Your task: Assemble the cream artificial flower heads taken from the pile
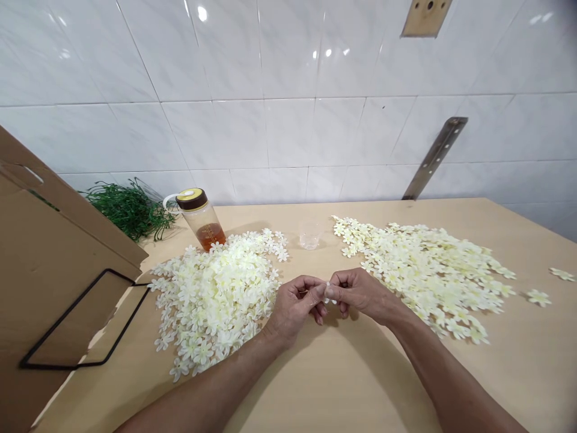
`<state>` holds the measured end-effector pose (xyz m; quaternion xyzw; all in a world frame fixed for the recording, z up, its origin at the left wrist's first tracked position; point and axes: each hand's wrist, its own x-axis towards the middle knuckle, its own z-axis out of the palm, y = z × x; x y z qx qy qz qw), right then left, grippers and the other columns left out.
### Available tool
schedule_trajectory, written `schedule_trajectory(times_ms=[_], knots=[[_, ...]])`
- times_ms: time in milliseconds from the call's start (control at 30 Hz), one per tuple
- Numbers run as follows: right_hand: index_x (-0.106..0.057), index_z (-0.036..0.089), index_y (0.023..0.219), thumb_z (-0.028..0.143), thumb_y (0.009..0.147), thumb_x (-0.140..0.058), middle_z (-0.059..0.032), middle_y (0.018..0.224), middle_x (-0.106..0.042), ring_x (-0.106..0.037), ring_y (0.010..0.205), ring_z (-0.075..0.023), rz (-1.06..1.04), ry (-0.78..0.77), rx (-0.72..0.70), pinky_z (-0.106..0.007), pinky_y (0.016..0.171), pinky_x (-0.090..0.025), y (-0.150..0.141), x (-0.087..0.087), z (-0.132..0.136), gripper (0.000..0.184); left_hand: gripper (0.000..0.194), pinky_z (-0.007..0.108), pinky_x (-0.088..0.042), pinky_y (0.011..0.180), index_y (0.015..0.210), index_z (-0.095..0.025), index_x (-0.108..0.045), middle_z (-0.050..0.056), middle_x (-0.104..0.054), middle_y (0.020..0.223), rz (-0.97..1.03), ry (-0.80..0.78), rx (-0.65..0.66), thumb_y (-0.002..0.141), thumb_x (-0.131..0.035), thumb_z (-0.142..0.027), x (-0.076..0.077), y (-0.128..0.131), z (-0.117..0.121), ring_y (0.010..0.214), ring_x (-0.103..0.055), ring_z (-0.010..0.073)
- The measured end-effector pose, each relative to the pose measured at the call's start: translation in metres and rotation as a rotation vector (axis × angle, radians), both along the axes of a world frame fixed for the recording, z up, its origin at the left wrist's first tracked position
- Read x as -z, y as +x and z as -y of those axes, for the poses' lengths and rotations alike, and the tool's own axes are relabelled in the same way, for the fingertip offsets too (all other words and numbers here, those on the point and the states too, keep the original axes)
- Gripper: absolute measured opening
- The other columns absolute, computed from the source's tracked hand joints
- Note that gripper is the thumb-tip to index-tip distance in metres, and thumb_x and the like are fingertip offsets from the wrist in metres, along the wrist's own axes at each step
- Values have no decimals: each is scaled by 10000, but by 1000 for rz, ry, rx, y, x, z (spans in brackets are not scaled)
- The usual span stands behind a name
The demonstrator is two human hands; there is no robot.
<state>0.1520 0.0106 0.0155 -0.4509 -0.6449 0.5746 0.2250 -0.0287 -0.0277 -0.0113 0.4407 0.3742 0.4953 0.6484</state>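
Over the middle of the table, my left hand (295, 304) and my right hand (358, 293) meet with thumbs and forefingers pinched. Between their fingertips is a small whitish artificial flower (331, 300), mostly hidden by the fingers. Both hands seem to grip it. To the left of my left hand lies a thick heap of pale yellow-white artificial flowers (220, 282). A flatter spread of similar flowers (424, 270) lies right of my right hand. Just beyond the hands stands a small clear cup (309, 234); its contents are hard to make out.
A bottle (198, 219) with amber liquid stands behind the left heap. Green artificial stems (126, 207) lie beside a cardboard box (58, 258) at left, with a black wire frame (63, 367) near it. A metal bracket (435, 157) leans at the tiled wall (288, 132).
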Motion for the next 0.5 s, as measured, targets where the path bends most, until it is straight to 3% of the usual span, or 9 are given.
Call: schedule_trajectory(times_ms=[233, 400, 500], knots=[[-611, 157, 677, 485, 770, -699, 0, 536, -608, -549, 468, -109, 19, -1, -83, -189, 415, -378, 1, -1, 2, 352, 319, 218, -473, 449, 808, -115, -638, 15, -603, 554, -29, 1, -22, 802, -686, -430, 1, 2, 1, 459, -542, 100], [-605, 158, 649, 484, 775, -693, 8, 513, -588, -514, 443, -95, 43, -6, -99, -183, 396, -367, 4, -7, 1, 361, 423, 240, -502, 481, 1103, -129, -648, 34, -639, 650, -32, 56, 95, 799, -691, -420, -5, 1, 4, 552, -595, 136], [-637, 153, 682, 468, 760, -710, -5, 573, -620, -544, 476, -104, 25, -14, -154, -191, 414, -407, 8, -9, -1, 332, 396, 242, -500, 495, 1071, -123, -669, 35, -628, 626, -71, 95, 125, 816, -674, -426, -6, 0, 5, 543, -586, 130]])
